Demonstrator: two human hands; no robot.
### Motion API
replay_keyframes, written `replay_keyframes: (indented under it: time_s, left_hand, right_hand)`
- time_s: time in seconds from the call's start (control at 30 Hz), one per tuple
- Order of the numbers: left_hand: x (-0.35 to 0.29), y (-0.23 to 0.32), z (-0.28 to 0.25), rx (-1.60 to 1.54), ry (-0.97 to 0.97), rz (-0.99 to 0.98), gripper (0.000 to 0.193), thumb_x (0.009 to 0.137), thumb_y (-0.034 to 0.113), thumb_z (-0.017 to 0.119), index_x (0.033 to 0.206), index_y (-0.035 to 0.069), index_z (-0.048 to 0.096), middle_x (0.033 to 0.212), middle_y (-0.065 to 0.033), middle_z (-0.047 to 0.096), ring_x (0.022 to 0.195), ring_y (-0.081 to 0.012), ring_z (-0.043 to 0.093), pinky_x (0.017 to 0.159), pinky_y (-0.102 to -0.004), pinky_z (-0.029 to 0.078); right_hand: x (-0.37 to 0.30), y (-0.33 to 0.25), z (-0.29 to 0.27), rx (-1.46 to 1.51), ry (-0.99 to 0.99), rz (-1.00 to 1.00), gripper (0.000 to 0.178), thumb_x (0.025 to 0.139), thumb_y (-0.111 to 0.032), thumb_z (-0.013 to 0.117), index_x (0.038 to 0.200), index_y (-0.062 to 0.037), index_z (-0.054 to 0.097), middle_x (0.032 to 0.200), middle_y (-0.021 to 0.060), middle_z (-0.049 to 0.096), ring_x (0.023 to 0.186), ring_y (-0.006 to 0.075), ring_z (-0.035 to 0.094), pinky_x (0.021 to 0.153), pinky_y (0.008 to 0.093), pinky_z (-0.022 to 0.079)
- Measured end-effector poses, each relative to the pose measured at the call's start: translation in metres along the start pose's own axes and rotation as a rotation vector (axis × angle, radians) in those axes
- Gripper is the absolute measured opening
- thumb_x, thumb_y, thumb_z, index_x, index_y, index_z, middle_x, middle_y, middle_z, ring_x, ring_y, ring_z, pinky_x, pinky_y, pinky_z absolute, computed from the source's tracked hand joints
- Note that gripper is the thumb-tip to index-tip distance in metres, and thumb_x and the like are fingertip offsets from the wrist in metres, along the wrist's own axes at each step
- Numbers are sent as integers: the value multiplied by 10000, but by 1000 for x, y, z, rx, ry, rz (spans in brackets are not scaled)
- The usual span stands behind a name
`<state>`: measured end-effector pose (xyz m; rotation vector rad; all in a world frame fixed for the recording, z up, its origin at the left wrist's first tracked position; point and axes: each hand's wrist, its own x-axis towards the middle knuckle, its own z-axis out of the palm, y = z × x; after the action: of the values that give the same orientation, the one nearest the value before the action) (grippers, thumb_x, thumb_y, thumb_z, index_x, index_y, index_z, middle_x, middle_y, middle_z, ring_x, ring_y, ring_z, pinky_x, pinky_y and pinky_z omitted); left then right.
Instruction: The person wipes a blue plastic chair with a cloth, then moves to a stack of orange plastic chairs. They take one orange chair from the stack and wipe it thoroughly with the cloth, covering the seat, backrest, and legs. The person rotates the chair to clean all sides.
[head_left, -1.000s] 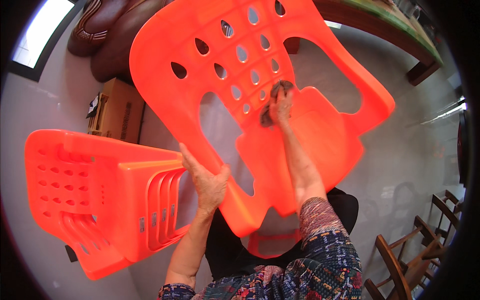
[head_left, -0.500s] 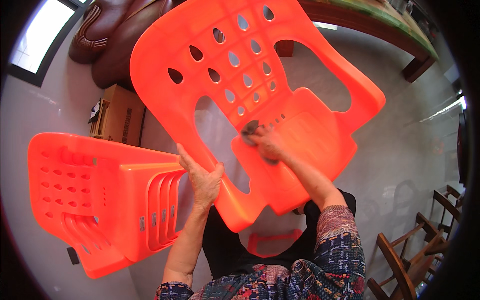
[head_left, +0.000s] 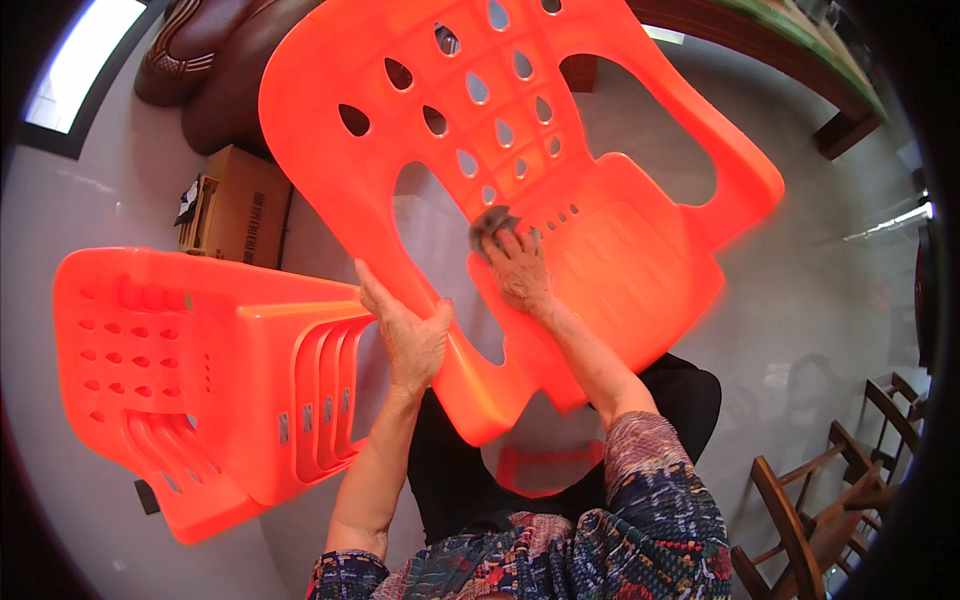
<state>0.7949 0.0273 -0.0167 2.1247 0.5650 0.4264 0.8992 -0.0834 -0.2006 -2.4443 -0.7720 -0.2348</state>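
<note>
An orange plastic armchair (head_left: 610,260), its back pierced with drop-shaped holes, is tilted in front of me. My left hand (head_left: 408,335) grips the edge of its near left armrest, thumb and fingers on either side. With my right hand (head_left: 518,268) I press a dark grey cloth (head_left: 493,228) against the left rear corner of the seat, where it joins the backrest. The fingers curl over the cloth and hide part of it. Beside my left forearm lies a nested stack of matching orange chairs (head_left: 215,380), tipped over on its side.
A cardboard box (head_left: 240,215) stands behind the stack, near a brown leather sofa (head_left: 225,90). Wooden chairs or stools (head_left: 790,520) are at the lower right. A heavy wooden table (head_left: 740,30) fills the far right. Between my legs sits a low orange piece (head_left: 550,470).
My right hand and the cloth have moved slightly up and left, toward the seat's rear corner. The armchair has shifted a little in view; my left hand keeps its hold.
</note>
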Motion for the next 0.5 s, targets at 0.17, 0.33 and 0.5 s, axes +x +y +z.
replay_keyframes:
  time_s: [0.17,0.33,0.5]
  left_hand:
    - [0,-3,3,0,19,16,1049,694,49,687,1443,-47,-41,1460,-280,114,1376,-387,128,1123,-440,175]
    - [3,-10,6,39,43,50,1044,682,48,671,1443,-47,-38,1458,-262,113,1366,-374,149,1117,-420,204]
    - [1,-3,3,27,37,24,1042,678,40,655,1444,-44,-46,1451,-256,107,1363,-374,163,1106,-418,239]
  right_hand:
    - [-54,-9,-40,169,-126,-188,409,819,-197,587,1226,-198,547,1137,23,496,1056,293,460,928,493,383]
    - [-121,-17,-77,106,-134,-219,373,792,-182,603,1164,-176,571,1143,15,501,1098,288,457,1011,517,329]
    - [-143,7,-103,-114,-12,-71,325,769,-142,566,1093,-148,590,1026,33,512,988,273,470,939,463,359]
